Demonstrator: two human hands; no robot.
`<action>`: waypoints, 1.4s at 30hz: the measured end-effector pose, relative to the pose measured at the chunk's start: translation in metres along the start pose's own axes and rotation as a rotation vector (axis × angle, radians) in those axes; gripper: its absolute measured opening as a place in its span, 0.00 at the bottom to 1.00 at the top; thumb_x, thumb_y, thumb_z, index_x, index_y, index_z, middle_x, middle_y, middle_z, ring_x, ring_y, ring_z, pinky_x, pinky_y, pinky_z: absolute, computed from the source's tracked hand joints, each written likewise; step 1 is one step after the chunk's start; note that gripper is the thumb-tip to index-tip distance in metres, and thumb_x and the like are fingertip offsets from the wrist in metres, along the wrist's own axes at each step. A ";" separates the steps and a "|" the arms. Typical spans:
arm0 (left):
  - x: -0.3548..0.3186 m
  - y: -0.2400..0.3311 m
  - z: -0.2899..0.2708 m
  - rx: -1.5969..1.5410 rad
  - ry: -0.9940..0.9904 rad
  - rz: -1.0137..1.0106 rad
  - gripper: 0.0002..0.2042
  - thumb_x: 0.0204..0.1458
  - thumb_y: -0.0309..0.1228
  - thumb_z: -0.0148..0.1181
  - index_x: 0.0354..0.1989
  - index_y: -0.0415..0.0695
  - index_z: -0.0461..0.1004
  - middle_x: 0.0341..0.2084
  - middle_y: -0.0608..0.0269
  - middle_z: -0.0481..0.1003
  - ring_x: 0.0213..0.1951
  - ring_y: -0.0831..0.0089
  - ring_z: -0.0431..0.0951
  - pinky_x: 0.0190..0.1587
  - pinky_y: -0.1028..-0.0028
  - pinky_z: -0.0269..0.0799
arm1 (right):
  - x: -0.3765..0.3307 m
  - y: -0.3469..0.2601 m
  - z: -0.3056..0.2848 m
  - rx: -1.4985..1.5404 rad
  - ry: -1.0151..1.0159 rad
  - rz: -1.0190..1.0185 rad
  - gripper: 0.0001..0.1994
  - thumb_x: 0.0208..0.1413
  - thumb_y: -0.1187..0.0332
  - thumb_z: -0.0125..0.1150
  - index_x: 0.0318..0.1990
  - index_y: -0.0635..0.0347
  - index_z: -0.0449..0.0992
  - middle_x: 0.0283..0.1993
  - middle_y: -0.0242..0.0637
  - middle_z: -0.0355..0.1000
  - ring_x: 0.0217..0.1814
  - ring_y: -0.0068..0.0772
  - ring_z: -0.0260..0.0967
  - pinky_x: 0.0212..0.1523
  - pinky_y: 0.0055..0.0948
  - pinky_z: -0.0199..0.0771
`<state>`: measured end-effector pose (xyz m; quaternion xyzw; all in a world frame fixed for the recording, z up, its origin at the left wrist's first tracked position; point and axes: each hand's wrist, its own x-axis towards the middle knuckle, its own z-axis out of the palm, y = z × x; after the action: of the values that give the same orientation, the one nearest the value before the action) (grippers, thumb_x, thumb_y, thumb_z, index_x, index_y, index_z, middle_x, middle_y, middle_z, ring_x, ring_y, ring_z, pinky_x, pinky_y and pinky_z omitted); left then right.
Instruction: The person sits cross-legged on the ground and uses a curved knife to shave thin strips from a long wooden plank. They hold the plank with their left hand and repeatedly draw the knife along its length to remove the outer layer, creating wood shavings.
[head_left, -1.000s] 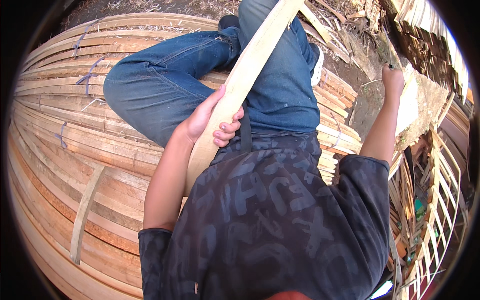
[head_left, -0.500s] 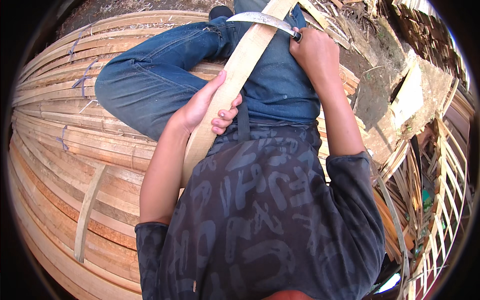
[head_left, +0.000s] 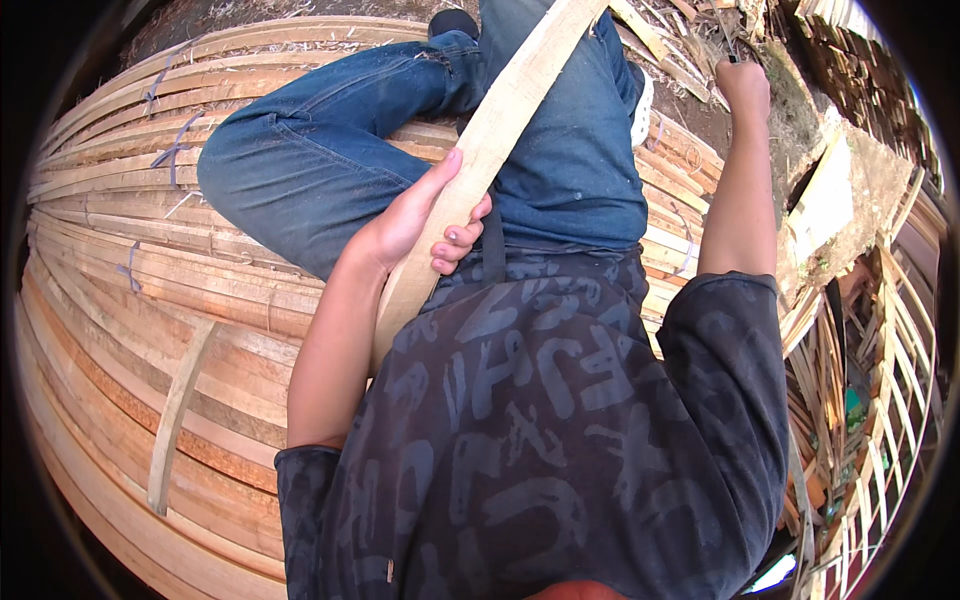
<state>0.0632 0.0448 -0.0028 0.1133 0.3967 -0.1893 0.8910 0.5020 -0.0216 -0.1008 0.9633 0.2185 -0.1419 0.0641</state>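
A long pale wooden plank (head_left: pixel 515 115) slants across my lap, its near end against my shirt. My left hand (head_left: pixel 412 225) is closed around its lower part, thumb along one side and fingers wrapped over the other edge. Out to the far right my right hand (head_left: pixel 745 92) makes a fist around the dark handle of a sickle (head_left: pixel 736 59), away from the plank. Little of the curved blade can be made out against the ground beyond the fist.
Bundles of long wooden strips (head_left: pixel 215 260) tied with purple cord lie beneath and left of me. A short batten (head_left: pixel 180 420) lies across them. Rough slabs (head_left: pixel 850 200) and a slatted bamboo frame (head_left: pixel 890 430) stand on the right. Wood scraps litter the far ground.
My right hand has swung the sickle off the plank, outward to the far right, straightening the arm. My left hand keeps the same hold on the plank.
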 end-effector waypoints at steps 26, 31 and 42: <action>0.000 0.002 0.015 0.083 0.165 0.016 0.32 0.56 0.69 0.37 0.29 0.47 0.61 0.15 0.75 0.56 0.13 0.85 0.52 0.15 0.82 0.50 | -0.045 -0.088 0.003 0.104 0.162 -0.293 0.10 0.46 0.68 0.57 0.28 0.65 0.81 0.33 0.58 0.77 0.39 0.56 0.77 0.41 0.50 0.77; -0.001 0.001 0.018 0.112 0.221 0.011 0.31 0.57 0.68 0.37 0.30 0.48 0.62 0.15 0.75 0.55 0.14 0.85 0.53 0.17 0.82 0.51 | 0.004 -0.068 -0.016 0.055 0.169 -0.236 0.14 0.46 0.65 0.58 0.34 0.69 0.80 0.37 0.59 0.77 0.42 0.56 0.77 0.44 0.46 0.77; -0.004 0.003 0.024 0.167 0.187 -0.003 0.31 0.58 0.68 0.35 0.31 0.47 0.61 0.15 0.74 0.55 0.14 0.85 0.53 0.17 0.82 0.51 | 0.022 -0.056 -0.026 0.003 0.224 -0.159 0.14 0.50 0.66 0.53 0.35 0.67 0.81 0.40 0.58 0.77 0.45 0.55 0.77 0.47 0.47 0.77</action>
<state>0.0779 0.0405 0.0159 0.2038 0.4611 -0.2117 0.8373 0.5026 0.0420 -0.0863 0.9529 0.2998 -0.0382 0.0265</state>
